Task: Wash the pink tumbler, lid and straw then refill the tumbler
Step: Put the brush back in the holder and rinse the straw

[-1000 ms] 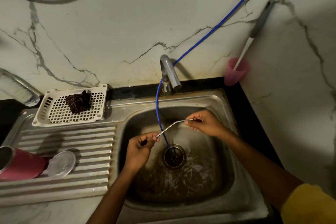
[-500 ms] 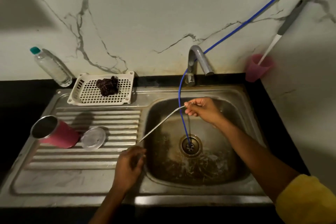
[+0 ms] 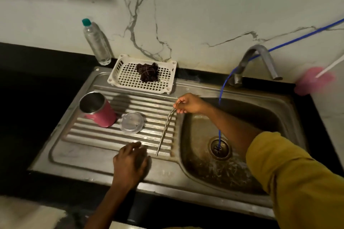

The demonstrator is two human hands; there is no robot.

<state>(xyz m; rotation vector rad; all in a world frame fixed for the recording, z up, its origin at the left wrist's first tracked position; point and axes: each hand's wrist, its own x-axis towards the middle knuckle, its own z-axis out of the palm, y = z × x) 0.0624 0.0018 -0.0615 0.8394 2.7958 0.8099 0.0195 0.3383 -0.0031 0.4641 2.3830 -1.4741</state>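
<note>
The pink tumbler (image 3: pixel 101 114) lies tilted on the ribbed steel drainboard (image 3: pixel 89 147), its open steel mouth facing up and left. Just right of it rests the clear lid (image 3: pixel 131 122). My right hand (image 3: pixel 189 103) pinches the bent top end of the metal straw (image 3: pixel 164 133), whose long part slants down over the drainboard ribs near the basin's left rim. My left hand (image 3: pixel 131 161) rests on the front of the drainboard with its fingers spread flat, holding nothing, just left of the straw's lower tip.
A white slotted tray (image 3: pixel 119 77) with a dark scrubber (image 3: pixel 148 71) sits at the back. A clear bottle (image 3: pixel 95 42) leans on the wall. The basin (image 3: pixel 260 113) has a drain (image 3: pixel 219 148), a blue hose (image 3: pixel 222 89) and a tap (image 3: pixel 260 55). A pink cup (image 3: pixel 312 81) stands far right.
My right hand carried the straw left from over the basin to the drainboard. My left hand let go of the straw's lower end and settled on the drainboard's front.
</note>
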